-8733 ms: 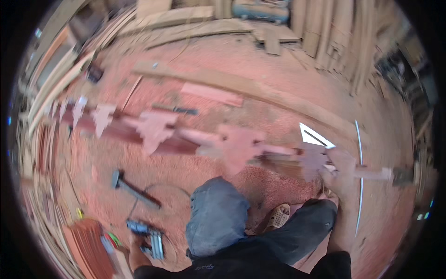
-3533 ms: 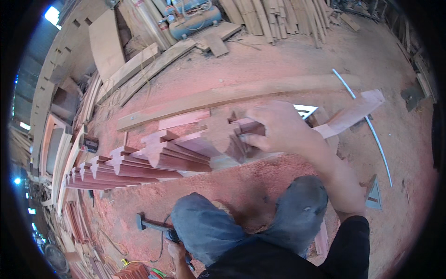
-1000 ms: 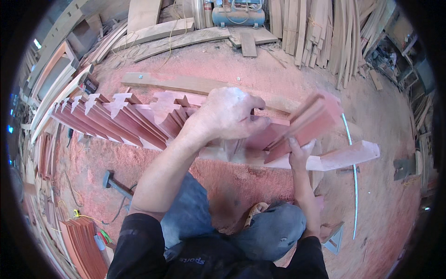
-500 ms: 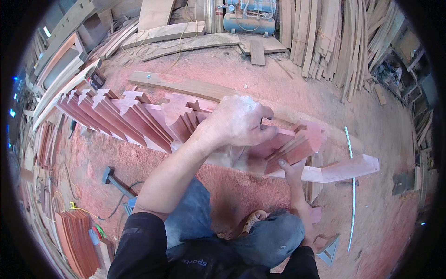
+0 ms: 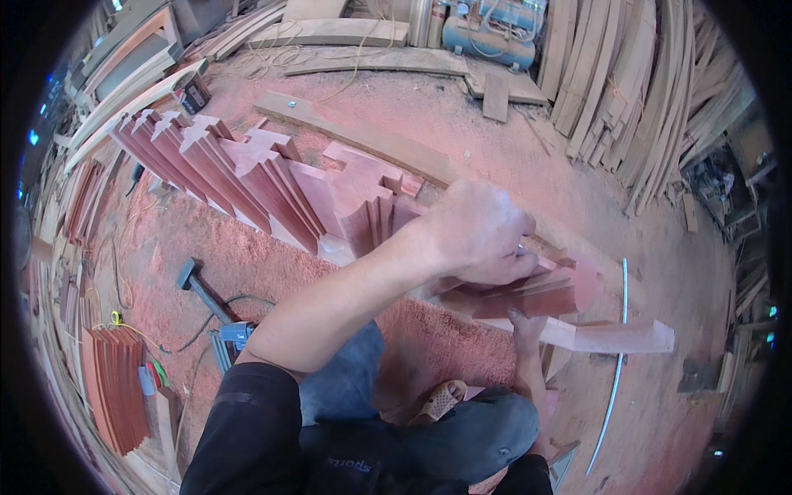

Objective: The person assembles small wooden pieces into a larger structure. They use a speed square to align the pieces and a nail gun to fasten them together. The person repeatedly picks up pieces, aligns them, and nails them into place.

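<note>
Whatever the left hand (image 5: 483, 235) may grip is hidden; a moulded wooden block (image 5: 540, 297) covers most fingers of the right hand (image 5: 528, 327). The air compressor (image 5: 487, 45) is cut off above.

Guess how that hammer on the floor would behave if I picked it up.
The hammer would probably feel head-heavy, since its blocky, metallic-looking head is bulkier than the slim handle. It looks stiff, with a straight handle. Pushed, it may slide more than roll, given that angular head.

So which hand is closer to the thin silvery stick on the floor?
Right. The right hand, at the lower edge of the reddish grooved wood, is left of the silvery stick; the left hand is farther left and higher in the picture.
</note>
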### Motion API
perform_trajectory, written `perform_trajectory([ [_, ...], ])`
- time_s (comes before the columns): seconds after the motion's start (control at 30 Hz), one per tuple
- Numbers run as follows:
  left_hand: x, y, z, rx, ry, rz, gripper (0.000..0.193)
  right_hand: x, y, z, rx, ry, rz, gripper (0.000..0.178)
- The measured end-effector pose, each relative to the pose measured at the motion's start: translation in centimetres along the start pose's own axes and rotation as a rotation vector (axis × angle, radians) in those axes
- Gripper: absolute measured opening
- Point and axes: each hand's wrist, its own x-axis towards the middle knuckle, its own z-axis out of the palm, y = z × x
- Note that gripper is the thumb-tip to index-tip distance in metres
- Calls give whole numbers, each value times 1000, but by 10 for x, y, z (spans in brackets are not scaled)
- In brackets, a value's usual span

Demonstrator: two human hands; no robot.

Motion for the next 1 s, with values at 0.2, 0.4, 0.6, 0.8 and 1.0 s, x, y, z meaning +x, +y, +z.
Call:
perform_trajectory([
  [0.2,0,-6,-1,-12,-72,18,40,-2,28,-37,-279,-200,341,74],
  [0.4,5,5,-10,-62,-193,-42,46,23,2,-46,179,-269,320,72],
  [0.6,17,21,-20,14,-365,-87,59,32,-13,-31,221,-315,235,60],
  [0.8,32,26,-8,-175,-438,18,69,44,8,-41,247,-456,207,59],
  [1.0,44,45,0,-37,-539,-110,58,47,11,-45,146,-504,276,68],
])
